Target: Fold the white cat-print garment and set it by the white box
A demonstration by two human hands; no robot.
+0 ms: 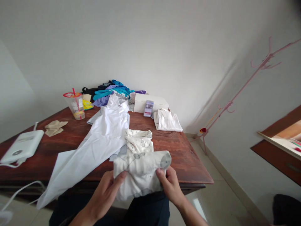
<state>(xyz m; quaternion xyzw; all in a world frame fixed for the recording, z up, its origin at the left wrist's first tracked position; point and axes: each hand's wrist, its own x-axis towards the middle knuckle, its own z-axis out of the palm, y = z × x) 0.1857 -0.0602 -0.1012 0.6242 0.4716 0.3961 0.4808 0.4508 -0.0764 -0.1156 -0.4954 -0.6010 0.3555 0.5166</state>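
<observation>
Both my hands grip a small cream printed garment at the near edge of the wooden table. My left hand pinches its lower left corner with the thumb on top. My right hand clasps its right side near a rolled sleeve. The garment's top part lies on the table, its lower part hangs over the edge. A white shirt is spread out just left of it, one sleeve dangling off the table.
A folded white garment and a white box sit at the back right. A heap of blue, purple and black clothes, a plastic cup with a red straw, a beige cloth and a white device lie left. A pink coat stand leans by the wall.
</observation>
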